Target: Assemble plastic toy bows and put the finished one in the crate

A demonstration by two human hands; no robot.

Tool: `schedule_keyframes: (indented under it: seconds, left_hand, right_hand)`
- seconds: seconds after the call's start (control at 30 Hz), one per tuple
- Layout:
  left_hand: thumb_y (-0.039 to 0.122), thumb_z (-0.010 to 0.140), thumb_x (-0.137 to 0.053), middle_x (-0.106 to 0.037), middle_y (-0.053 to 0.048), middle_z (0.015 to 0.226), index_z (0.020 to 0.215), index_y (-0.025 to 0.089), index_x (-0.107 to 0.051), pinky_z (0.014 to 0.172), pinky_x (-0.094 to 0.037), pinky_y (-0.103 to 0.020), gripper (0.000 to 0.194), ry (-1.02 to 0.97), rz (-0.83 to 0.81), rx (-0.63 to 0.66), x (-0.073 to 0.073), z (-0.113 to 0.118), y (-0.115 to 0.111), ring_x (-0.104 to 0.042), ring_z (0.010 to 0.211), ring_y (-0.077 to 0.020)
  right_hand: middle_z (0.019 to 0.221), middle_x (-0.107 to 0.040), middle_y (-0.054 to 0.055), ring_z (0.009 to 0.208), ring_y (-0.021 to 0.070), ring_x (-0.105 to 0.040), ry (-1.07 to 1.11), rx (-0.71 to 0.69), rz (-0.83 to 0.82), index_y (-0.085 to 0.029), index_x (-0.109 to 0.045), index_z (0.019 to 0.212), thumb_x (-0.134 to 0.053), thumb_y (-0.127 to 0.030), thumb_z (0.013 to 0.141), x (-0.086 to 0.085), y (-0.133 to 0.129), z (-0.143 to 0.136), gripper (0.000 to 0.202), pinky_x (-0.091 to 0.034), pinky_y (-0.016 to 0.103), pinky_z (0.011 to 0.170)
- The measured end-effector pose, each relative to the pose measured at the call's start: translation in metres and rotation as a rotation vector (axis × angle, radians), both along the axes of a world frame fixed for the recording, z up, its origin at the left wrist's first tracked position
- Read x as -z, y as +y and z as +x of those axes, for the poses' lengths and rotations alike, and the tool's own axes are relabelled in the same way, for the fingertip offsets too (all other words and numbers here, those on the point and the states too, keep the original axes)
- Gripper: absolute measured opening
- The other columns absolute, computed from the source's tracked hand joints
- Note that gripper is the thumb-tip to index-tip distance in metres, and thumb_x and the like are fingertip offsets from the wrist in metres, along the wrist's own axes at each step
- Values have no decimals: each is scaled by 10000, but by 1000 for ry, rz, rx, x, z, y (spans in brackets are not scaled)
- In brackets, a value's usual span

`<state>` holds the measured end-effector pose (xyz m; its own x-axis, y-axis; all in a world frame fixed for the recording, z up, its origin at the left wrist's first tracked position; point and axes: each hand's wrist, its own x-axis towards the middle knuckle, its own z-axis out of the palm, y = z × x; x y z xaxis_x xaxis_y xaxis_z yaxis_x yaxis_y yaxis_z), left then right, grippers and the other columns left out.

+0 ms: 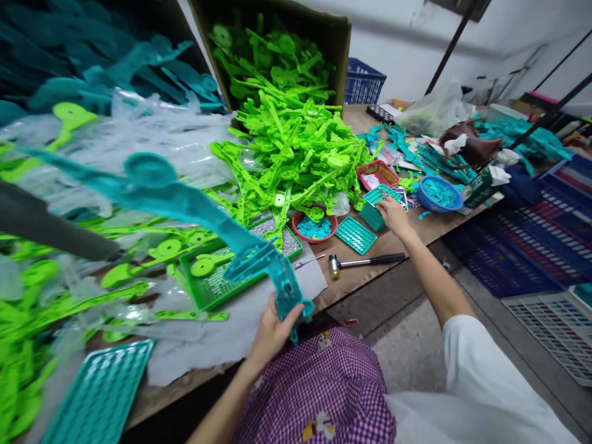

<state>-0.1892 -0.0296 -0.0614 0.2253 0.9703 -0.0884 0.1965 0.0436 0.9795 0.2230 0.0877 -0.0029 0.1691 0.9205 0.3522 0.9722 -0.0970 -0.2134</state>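
My left hand (272,333) grips the near end of a long teal plastic part (185,200) that stretches up and left over the bench. My right hand (393,214) reaches far right and rests on a small teal tray (375,206) with small pieces in it. A second flat teal tray (355,235) lies just left of that hand. A small hammer (365,262) lies near the bench's front edge between my hands. A red bowl (314,227) of teal pieces sits behind the hammer.
A big heap of bright green plastic parts (291,142) spills from a cardboard box (324,31). A green tray (222,277) lies on grey cloth. A blue bowl (439,194) and red basket (377,174) stand right. Blue crates (531,240) sit on the floor.
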Motion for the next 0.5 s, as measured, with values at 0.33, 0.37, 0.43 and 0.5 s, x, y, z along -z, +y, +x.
schedule_keyframes:
  seconds: [0.33,0.37,0.43,0.5]
  left_hand:
    - [538,645,-754,-628,31,664,892,207,-541,537,-533,-293,465,-30,-133,136,6,-18,62,-597,558,-158]
    - [536,641,-760,-620,37,656,891,207,-538,526,-530,-287,469,-37,-134,118,8,-19,63,-592,547,-154]
    - [536,633,-763,-605,45,652,895,208,-532,522,-528,-281,480,-46,-111,67,11,-21,65,-582,537,-144]
    - [543,638,-751,-595,49,656,923,204,-529,530,-529,-280,495,-39,-89,41,13,-21,65,-572,536,-138]
  right_hand:
    - [1038,-699,166,953,255,-645,-6,39,-4,-134,-620,1038,-448,-244,971,-12,8,14,215,-489,370,855]
    - [1048,-702,163,955,250,-648,-12,39,-5,-137,-624,1043,-456,-230,965,-15,11,15,208,-488,363,861]
    - [1036,-716,143,941,238,-656,-23,25,-34,-155,-651,997,-525,-196,924,-20,18,15,151,-489,342,857]
    - [995,-732,122,917,232,-666,-31,8,-81,-168,-676,920,-596,-158,867,-23,22,15,96,-492,322,843]
